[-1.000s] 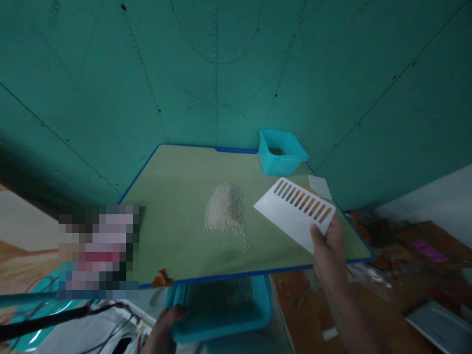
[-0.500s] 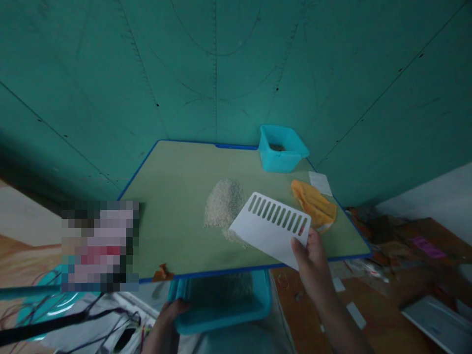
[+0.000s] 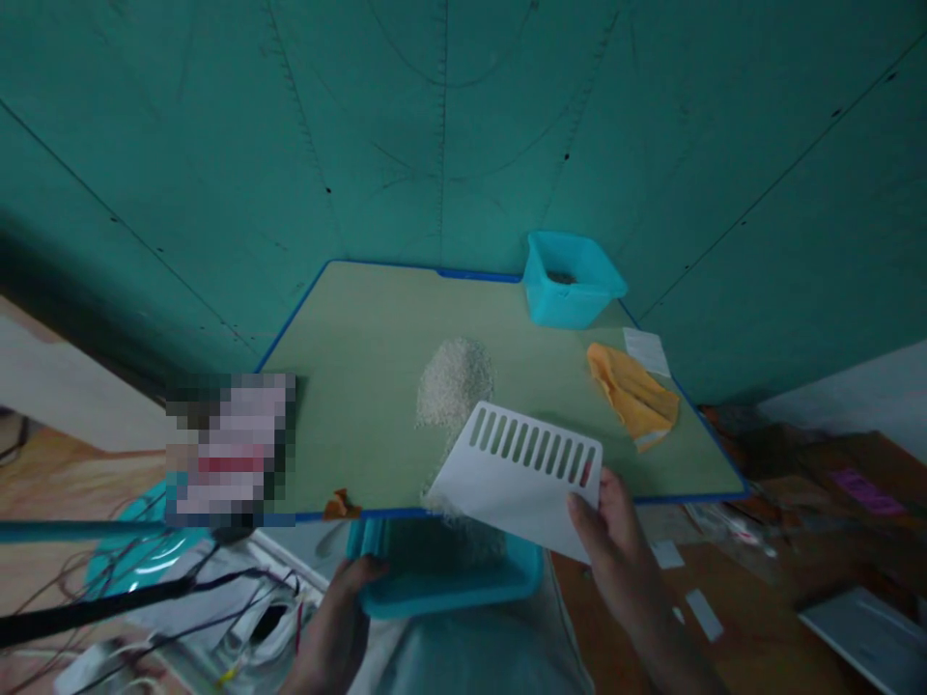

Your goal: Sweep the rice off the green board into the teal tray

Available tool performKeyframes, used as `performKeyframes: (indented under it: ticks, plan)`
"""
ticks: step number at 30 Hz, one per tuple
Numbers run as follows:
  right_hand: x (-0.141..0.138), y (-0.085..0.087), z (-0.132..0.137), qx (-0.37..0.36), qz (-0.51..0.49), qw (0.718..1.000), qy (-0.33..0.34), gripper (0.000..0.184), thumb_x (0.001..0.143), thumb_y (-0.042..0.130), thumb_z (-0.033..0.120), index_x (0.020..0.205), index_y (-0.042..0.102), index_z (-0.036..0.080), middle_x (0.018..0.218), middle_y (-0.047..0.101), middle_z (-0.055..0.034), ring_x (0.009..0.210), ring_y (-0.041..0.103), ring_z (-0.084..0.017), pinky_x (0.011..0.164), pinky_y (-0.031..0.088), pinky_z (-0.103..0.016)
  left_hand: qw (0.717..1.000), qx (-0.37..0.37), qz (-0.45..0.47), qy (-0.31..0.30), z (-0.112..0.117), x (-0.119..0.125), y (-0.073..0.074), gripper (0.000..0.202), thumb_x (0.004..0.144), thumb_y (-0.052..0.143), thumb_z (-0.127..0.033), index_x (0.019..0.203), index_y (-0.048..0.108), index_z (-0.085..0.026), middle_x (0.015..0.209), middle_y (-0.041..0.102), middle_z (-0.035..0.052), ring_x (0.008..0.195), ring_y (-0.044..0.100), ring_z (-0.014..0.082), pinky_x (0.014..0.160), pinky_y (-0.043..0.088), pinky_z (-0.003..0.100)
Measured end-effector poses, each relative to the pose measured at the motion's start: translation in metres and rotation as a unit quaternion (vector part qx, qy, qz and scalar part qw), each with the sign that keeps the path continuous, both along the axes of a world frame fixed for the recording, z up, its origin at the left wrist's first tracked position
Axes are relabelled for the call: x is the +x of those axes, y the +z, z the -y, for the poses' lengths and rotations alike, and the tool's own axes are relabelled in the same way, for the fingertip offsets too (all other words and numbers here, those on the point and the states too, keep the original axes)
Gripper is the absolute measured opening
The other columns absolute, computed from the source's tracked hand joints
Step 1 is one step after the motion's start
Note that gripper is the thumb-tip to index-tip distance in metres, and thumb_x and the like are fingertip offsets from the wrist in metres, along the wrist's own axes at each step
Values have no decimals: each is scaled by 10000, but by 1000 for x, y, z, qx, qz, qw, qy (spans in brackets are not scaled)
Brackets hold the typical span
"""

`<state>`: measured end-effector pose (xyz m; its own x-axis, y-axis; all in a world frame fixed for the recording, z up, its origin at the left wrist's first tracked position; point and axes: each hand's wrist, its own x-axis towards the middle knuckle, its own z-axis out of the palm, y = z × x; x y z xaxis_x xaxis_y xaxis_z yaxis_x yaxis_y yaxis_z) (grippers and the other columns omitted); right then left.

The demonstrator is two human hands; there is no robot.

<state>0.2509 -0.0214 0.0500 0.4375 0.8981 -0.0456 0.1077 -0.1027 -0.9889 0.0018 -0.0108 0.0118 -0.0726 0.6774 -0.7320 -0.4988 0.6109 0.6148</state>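
Note:
My right hand (image 3: 608, 521) is closed on the right end of a white slotted scraper (image 3: 507, 487), a flat plate with a row of long slots. The scraper's lower left part reaches the table's near edge, with loose white grains (image 3: 443, 502) along it. Behind it a heap of white, rice-like grains (image 3: 455, 381) lies on the table. Under the near edge sits a blue plastic tub (image 3: 449, 603), some grains visible inside. My left hand (image 3: 344, 603) grips the tub's left rim, thumb over the top; its other fingers are mostly hidden.
A light blue basket (image 3: 572, 304) with dark contents stands at the table's back right. Nearer are a yellow cloth (image 3: 633, 396) and a white paper (image 3: 647, 351). A blurred-out item (image 3: 238, 449) is at the left edge. Cables (image 3: 217, 589) lie lower left.
My right hand has drawn the scraper toward me and slightly left, bringing grains to the table's near edge. The left hand stays on the tub. The whole view has shifted a little.

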Motion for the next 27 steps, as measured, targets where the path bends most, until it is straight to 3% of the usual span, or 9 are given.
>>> performKeyframes:
  ticks: [6,11,16,22,27]
  plan:
    - [10,-8,0,7,-115,993,-4,359,758,638,393,1080,536,270,1066,664,-55,970,624,-251,845,471,-394,1000,13,9,-2,0,-2,-1,152,446,709,-216,598,704,-216,655,754,-12,1039,590,329,820,486,341]
    - [39,-5,-26,70,-159,983,-61,385,692,702,304,1043,546,274,1019,673,-34,896,641,-246,834,468,-437,1000,11,8,-7,0,-5,0,154,440,709,-214,594,703,-216,661,755,-13,1024,594,329,789,491,339]
    - [60,4,-75,144,-127,979,-67,463,595,734,264,1023,559,245,1097,633,-51,966,604,-255,902,419,-464,1000,13,-5,-4,-1,-5,-4,136,437,700,-203,572,694,-220,650,751,-11,1000,608,330,775,493,345]
    - [76,12,-157,167,-61,981,-72,325,574,649,165,847,487,234,848,600,23,813,587,-176,873,419,-411,1000,25,-4,-14,3,-9,-10,115,484,698,-234,600,697,-229,677,756,-12,989,617,309,730,498,318]
    - [73,10,-208,162,-42,982,-86,277,617,569,104,823,439,236,808,563,38,766,574,-156,809,443,-368,1000,22,-16,-8,10,-13,-12,114,498,693,-233,612,693,-231,699,755,-16,925,633,298,676,502,320]
